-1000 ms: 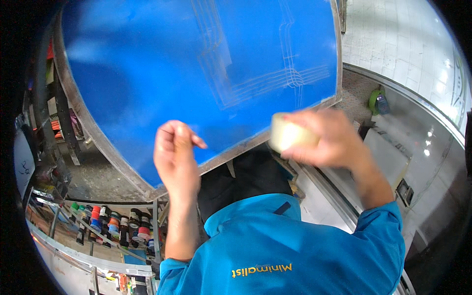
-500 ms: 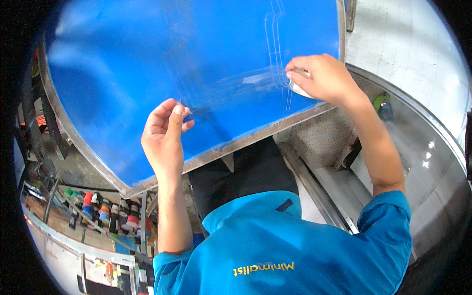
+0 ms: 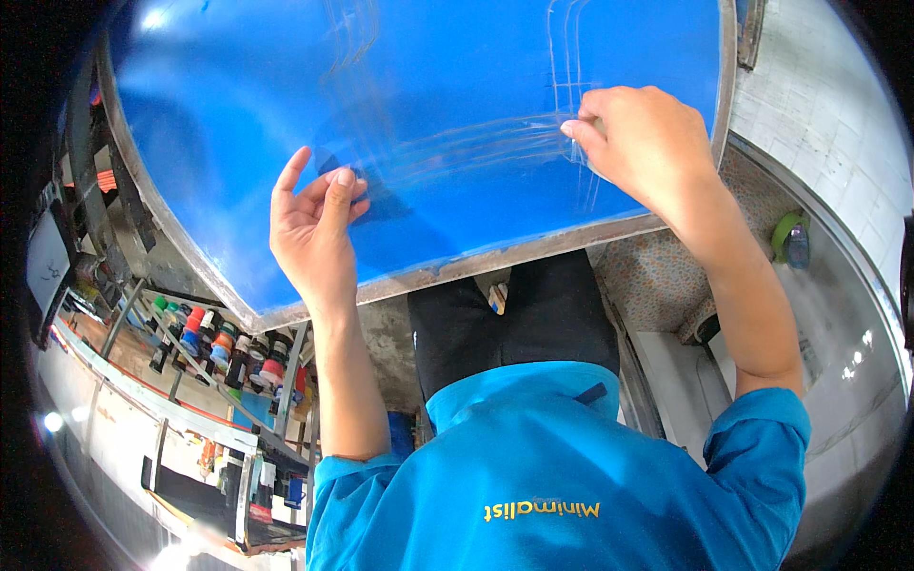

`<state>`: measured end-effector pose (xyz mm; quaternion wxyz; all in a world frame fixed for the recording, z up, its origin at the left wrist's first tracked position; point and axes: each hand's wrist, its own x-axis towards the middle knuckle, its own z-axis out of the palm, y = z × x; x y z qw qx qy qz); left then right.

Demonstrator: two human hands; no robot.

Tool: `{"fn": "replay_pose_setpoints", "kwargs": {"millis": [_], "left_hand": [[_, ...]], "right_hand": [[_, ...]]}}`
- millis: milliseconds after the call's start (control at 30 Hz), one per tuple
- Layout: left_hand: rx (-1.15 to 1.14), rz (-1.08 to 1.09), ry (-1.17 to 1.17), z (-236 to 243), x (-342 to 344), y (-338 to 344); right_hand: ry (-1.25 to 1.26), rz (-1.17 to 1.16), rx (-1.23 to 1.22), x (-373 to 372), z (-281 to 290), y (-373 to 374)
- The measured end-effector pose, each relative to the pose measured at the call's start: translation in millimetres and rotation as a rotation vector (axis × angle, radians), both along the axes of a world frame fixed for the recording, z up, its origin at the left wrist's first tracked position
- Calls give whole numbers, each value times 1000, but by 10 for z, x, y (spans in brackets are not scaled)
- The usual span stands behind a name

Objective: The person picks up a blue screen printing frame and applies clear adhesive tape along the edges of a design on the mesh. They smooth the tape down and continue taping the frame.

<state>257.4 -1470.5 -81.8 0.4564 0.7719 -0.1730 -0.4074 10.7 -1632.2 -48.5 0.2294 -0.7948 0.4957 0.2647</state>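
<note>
A broad blue sheet point(image 3: 457, 76) lies in front of me in a worn grey frame point(image 3: 457, 266). Clear, shiny strips point(image 3: 466, 147) run across it between my hands, and others run up toward its far side; they look like clear tape. My right hand point(image 3: 643, 143) is closed over what looks like a roll of clear tape, mostly hidden behind the fingers, low against the sheet's right part. To the left, my left hand point(image 3: 319, 224) has its thumb pressed to the bent fingers and its index finger raised. Whatever is in that pinch, if anything, is too faint to name.
Several coloured bottles or jars point(image 3: 224, 343) crowd a metal-framed rack at lower left. A green round object point(image 3: 788, 238) stands beyond my right forearm. Pale panels point(image 3: 809, 86) lie at far right, and speckled flooring point(image 3: 657, 276) shows beneath the frame's edge.
My left index finger has lifted away from the thumb. The whole view has shifted a little, and the object in my right hand is now more hidden by the fingers.
</note>
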Motion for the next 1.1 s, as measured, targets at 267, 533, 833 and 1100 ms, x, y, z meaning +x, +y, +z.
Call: {"fn": "replay_pose_setpoints", "kwargs": {"millis": [267, 533, 833, 1100], "left_hand": [[0, 14, -37, -16, -32, 9], [-173, 11, -193, 168, 155, 272], [-649, -14, -200, 1076, 655, 799], [-695, -89, -22, 1246, 502, 531]], "right_hand": [[71, 18, 59, 132, 19, -54], [-542, -177, -18, -179, 347, 118], [-871, 88, -233, -333, 1751, 464], [-1078, 286, -146, -793, 1617, 354]]}}
